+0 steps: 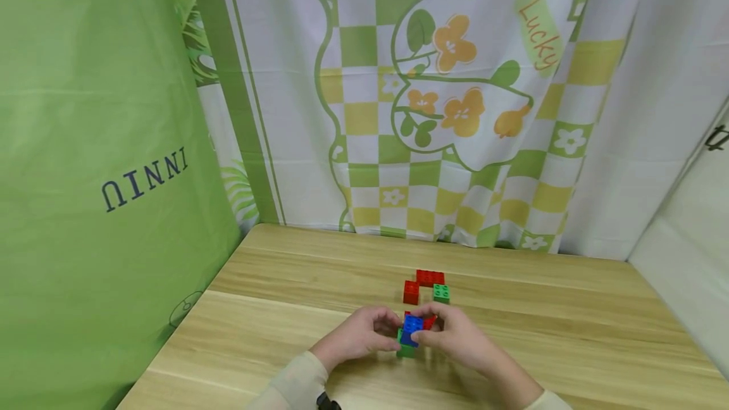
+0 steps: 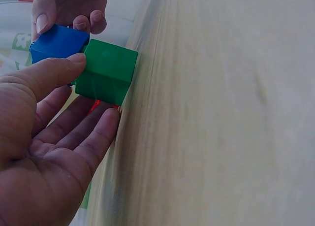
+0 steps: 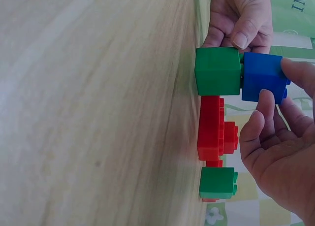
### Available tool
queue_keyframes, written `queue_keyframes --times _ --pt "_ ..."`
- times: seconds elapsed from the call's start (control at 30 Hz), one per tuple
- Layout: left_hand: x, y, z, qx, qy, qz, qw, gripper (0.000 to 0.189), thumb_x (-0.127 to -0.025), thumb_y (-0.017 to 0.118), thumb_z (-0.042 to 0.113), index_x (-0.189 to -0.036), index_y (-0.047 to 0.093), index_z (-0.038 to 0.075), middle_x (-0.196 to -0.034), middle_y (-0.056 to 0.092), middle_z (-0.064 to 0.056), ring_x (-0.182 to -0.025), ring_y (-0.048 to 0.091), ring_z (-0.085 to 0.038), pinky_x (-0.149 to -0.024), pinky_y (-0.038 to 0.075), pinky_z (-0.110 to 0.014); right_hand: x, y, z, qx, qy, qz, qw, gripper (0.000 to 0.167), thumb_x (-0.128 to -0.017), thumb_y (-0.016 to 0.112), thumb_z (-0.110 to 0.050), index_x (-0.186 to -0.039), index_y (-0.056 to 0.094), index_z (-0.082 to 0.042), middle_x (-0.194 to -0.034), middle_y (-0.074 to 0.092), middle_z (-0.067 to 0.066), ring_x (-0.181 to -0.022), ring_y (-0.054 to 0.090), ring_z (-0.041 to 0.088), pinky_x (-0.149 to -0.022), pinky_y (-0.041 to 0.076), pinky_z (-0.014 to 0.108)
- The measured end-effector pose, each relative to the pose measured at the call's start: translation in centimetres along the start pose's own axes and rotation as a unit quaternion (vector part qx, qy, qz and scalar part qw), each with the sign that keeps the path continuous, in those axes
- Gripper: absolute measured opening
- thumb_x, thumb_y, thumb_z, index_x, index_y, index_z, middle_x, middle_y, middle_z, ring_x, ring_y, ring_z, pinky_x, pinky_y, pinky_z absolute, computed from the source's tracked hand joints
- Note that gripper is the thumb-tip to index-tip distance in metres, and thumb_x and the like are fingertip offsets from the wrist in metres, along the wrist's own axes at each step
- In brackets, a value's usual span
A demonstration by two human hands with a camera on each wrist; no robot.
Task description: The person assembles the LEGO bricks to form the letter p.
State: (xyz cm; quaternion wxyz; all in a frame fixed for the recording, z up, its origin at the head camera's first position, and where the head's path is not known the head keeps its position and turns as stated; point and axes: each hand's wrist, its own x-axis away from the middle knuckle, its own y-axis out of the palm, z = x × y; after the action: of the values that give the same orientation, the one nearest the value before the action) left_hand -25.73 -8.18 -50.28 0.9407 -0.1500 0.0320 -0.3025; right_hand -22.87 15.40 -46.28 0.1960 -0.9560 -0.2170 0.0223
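My right hand pinches a blue brick between thumb and fingers. This brick stands over a green brick, slightly tilted, with a narrow gap where green studs show. From the other side my left hand holds the green brick, its thumb at the edge beside the blue one and its fingers below. The green brick is down at the wooden tabletop. Just behind it lies a red brick, partly hidden by the right hand in the head view.
Farther back on the table are a long red brick, a smaller red brick and a small green brick. A patterned curtain hangs along the back edge, and a green cloth borders the left side.
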Motion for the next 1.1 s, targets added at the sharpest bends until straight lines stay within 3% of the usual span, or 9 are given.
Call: queue_keyframes --times 0.73,1.1 --pt "-0.26 -0.07 -0.26 0.029 -0.004 -0.012 0.9995 0.033 -0.08 0.079 0.004 -0.109 0.065 0.011 -0.103 0.069 0.003 -0.098 0.065 -0.012 -0.086 0.051 -0.025 -0.61 0.29 0.11 0.008 0.002 0.0 1.0 0.041 -0.086 0.077 -0.024 -0.119 0.063 -0.004 -0.09 0.061 0.009 -0.074 0.052 0.019 -0.057 0.045 0.025" --pt "-0.31 -0.13 -0.28 0.02 -0.006 -0.012 0.9997 0.031 -0.081 0.079 0.003 -0.108 0.065 0.011 -0.102 0.07 0.004 -0.098 0.065 -0.01 -0.085 0.051 -0.024 -0.8 0.17 0.04 0.008 0.003 -0.01 0.9999 0.041 -0.087 0.076 -0.023 -0.122 0.063 -0.005 -0.093 0.06 0.008 -0.073 0.051 0.02 -0.056 0.044 0.026"
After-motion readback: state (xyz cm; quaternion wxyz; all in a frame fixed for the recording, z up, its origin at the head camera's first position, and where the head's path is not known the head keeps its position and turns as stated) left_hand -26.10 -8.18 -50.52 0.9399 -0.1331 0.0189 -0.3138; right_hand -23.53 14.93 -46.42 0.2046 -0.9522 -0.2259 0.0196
